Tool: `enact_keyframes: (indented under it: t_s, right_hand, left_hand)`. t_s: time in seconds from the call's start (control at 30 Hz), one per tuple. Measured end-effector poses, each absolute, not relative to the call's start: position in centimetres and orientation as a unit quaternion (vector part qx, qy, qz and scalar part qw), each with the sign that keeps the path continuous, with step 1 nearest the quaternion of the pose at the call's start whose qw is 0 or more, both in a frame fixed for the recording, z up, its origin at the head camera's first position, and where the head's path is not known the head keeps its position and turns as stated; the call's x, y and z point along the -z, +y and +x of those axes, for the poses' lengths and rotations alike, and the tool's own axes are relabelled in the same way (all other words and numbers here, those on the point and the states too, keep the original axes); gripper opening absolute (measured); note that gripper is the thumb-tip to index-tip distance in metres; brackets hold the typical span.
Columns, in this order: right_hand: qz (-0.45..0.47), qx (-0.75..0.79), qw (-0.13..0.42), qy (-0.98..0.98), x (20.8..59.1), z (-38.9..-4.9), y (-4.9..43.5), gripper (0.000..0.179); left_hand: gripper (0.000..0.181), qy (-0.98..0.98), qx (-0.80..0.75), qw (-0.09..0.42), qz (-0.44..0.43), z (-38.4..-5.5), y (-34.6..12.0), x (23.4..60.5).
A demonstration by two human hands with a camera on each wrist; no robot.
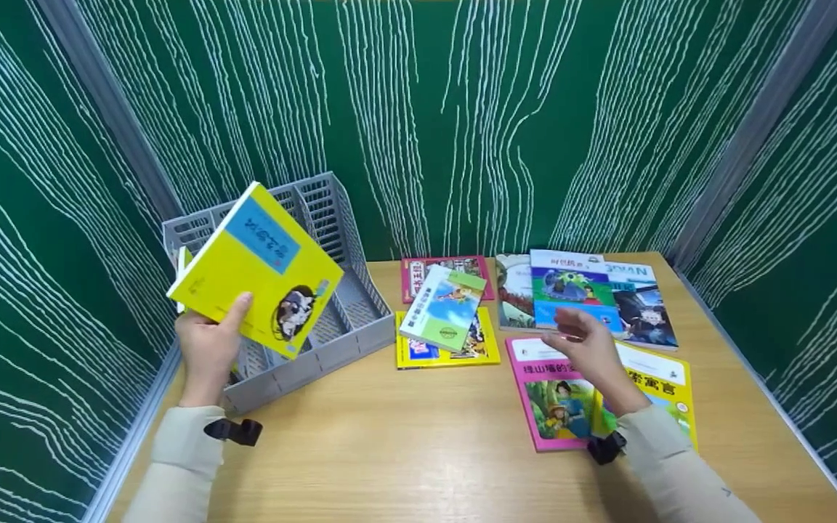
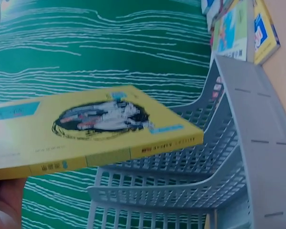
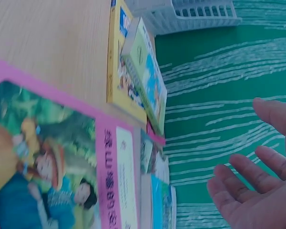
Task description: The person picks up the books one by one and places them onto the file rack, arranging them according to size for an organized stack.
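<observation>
My left hand point(image 1: 208, 349) grips a yellow book point(image 1: 266, 272) by its edge, thumb on the cover. The book has a blue title block and a dark oval picture, and it is tilted above a grey slatted file rack point(image 1: 353, 338). In the left wrist view the yellow book point(image 2: 105, 124) hangs beside the rack's dividers. My right hand point(image 1: 589, 356) hovers, fingers loosely bent and holding nothing, over a pink book point(image 1: 560, 407) and a yellow-green book point(image 1: 658, 378). The right wrist view shows the right hand point(image 3: 257, 186) with fingers spread apart from the books.
A green-and-white book point(image 1: 444, 309) lies across a yellow book point(image 1: 487, 341) and a red one point(image 1: 418, 272). Behind the right hand, a blue-and-white book point(image 1: 571, 283) overlaps two others. Green walls with white lines enclose the wooden table point(image 1: 404, 450).
</observation>
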State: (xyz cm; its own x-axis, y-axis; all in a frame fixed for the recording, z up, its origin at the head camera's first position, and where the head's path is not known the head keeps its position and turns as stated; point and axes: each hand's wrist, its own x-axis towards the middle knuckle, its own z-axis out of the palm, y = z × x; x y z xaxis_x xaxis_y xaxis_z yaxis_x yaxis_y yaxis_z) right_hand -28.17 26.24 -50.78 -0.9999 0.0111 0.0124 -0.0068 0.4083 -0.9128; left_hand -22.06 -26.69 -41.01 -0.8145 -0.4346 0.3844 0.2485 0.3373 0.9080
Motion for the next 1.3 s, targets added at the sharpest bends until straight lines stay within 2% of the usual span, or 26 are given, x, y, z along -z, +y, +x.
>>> enact_keyframes:
  t_s: [0.2,0.4,0.57,0.73,1.07,1.3]
  right_hand:
    - [-0.033,-0.523,-0.008,-0.852,51.8,-28.1,29.2,0.07]
    - [-0.062,-0.487,-0.009,-0.871,52.8,-27.9,31.1,0.073]
    - [-0.083,-0.45,-0.018,-0.889,53.6,-27.9,32.4,0.073]
    - [-0.131,-0.421,-0.031,-0.897,54.0,-27.7,33.5,0.075]
    - [-0.188,-0.362,-0.027,-0.912,54.7,-27.7,34.9,0.078]
    - [-0.215,-0.295,-0.035,-0.93,55.4,-27.2,35.8,0.081]
  left_hand:
    - [0.046,-0.767,0.536,0.346,0.077,-21.0,-27.3,41.2]
    - [0.041,-0.747,0.506,0.425,0.07,-20.2,-27.0,41.6]
    - [0.041,-0.725,0.494,0.47,0.093,-19.8,-26.6,41.7]
    - [0.042,-0.697,0.504,0.497,0.11,-19.6,-26.4,41.7]
    - [0.041,-0.641,0.515,0.565,0.069,-20.0,-26.6,42.2]
    - [0.042,-0.65,0.494,0.571,0.086,-21.3,-27.3,43.0]
